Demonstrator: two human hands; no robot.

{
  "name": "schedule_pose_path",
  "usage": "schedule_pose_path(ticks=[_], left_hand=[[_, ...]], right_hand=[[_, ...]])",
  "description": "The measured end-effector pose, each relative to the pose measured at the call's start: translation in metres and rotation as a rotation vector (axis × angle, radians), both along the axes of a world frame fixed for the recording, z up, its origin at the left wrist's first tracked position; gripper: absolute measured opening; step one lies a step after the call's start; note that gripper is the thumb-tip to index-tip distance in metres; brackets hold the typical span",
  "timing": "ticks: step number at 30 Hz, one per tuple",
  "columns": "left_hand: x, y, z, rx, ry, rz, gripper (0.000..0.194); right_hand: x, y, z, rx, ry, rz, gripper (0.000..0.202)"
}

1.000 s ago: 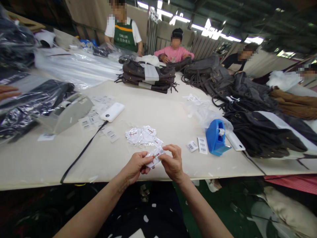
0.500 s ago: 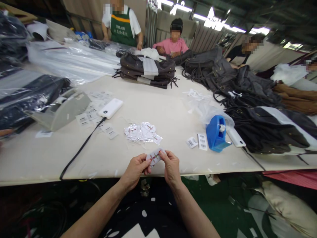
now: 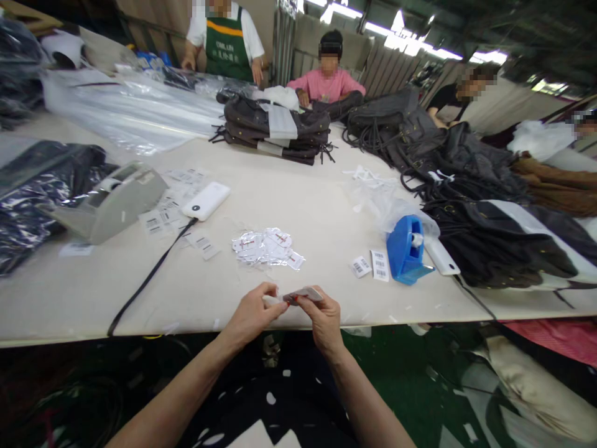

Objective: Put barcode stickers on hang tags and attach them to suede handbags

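a: what could go wrong, starting from the left?
b: the black cord (image 3: 157,265) reaches the front edge of the surface (image 3: 261,205), so a forearm could snag it and drag the white gadget (image 3: 206,200).
a: and the hands?
b: the left hand (image 3: 254,310) has its grip closed on the card (image 3: 305,292), near the front edge. the right hand (image 3: 325,311) pinches it too. uneven pulling might crease it or drop it to the floor. beyond, brushing knuckles could scatter the shiny tags (image 3: 263,247).
a: any writing?
b: barcode labels (image 3: 204,245) at left, too small to read. the green apron (image 3: 228,50) seems to say "chilun", blurred, with characters beneath. the tags bear red print i can't make out. at right, a barcode strip (image 3: 380,266), also unreadable.
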State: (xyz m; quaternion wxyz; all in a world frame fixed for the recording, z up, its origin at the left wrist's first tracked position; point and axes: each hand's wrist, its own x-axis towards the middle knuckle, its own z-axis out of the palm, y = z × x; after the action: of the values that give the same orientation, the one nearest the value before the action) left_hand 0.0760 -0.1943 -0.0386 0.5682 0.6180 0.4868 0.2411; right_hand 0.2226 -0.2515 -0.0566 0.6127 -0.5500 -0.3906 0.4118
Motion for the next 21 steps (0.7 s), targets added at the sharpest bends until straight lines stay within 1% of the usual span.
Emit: schedule_pose_path(ticks=[2, 3, 4, 5, 6, 7, 8, 9, 10, 11, 12, 13, 14, 15, 16, 18, 19, 20, 21], left_hand=[[-0.010, 0.005, 0.013, 0.410, 0.131, 0.201, 0.039], [-0.013, 0.007, 0.020, 0.585, 0.139, 0.270, 0.039], [-0.014, 0.009, 0.027, 0.696, 0.113, 0.275, 0.037], [-0.013, 0.011, 0.034, 0.725, 0.065, 0.213, 0.034], [-0.011, 0.012, 0.038, 0.663, 0.010, 0.095, 0.032], [-0.009, 0.014, 0.041, 0.521, -0.046, -0.040, 0.030], [-0.006, 0.014, 0.040, 0.319, -0.099, -0.167, 0.031], [-0.003, 0.014, 0.036, 0.083, -0.149, -0.277, 0.035], [-0.001, 0.014, 0.031, -0.155, -0.197, -0.359, 0.040], [0.000, 0.012, 0.023, -0.370, -0.247, -0.414, 0.043], [0.000, 0.010, 0.015, -0.545, -0.301, -0.443, 0.042], [-0.001, 0.007, 0.006, -0.674, -0.356, -0.448, 0.039], [-0.002, 0.005, -0.001, -0.757, -0.406, -0.429, 0.035], [-0.002, 0.003, -0.006, -0.789, -0.451, -0.371, 0.033], [-0.003, 0.002, -0.010, -0.775, -0.480, -0.283, 0.032], [-0.002, 0.001, -0.012, -0.657, -0.474, -0.089, 0.033], [-0.001, 0.001, -0.012, -0.579, -0.445, -0.004, 0.033], [0.000, 0.001, -0.011, -0.510, -0.410, 0.059, 0.032], [0.001, 0.001, -0.011, -0.458, -0.375, 0.096, 0.032]], right_hand=[[0.009, -0.003, 0.005, 0.115, -0.193, 0.072, 0.007], [0.013, -0.005, 0.007, 0.160, -0.277, 0.110, 0.009], [0.016, -0.006, 0.009, 0.197, -0.351, 0.155, 0.012], [0.017, -0.007, 0.012, 0.230, -0.420, 0.199, 0.015], [0.018, -0.007, 0.015, 0.262, -0.483, 0.236, 0.017], [0.019, -0.008, 0.018, 0.295, -0.539, 0.264, 0.018], [0.020, -0.008, 0.021, 0.326, -0.585, 0.285, 0.018], [0.020, -0.008, 0.024, 0.352, -0.617, 0.302, 0.018], [0.021, -0.008, 0.026, 0.370, -0.634, 0.319, 0.017], [0.022, -0.008, 0.028, 0.377, -0.634, 0.341, 0.017], [0.023, -0.008, 0.029, 0.372, -0.622, 0.373, 0.017], [0.025, -0.009, 0.028, 0.354, -0.602, 0.408, 0.017], [0.026, -0.009, 0.026, 0.320, -0.578, 0.431, 0.020], [0.027, -0.009, 0.023, 0.273, -0.547, 0.430, 0.024], [0.027, -0.010, 0.019, 0.210, -0.511, 0.391, 0.029], [0.026, -0.011, 0.009, 0.044, -0.391, 0.220, 0.032], [0.024, -0.012, 0.003, -0.044, -0.305, 0.121, 0.029], [0.021, -0.013, -0.001, -0.121, -0.215, 0.039, 0.025], [0.018, -0.013, -0.005, -0.181, -0.135, -0.013, 0.024]])
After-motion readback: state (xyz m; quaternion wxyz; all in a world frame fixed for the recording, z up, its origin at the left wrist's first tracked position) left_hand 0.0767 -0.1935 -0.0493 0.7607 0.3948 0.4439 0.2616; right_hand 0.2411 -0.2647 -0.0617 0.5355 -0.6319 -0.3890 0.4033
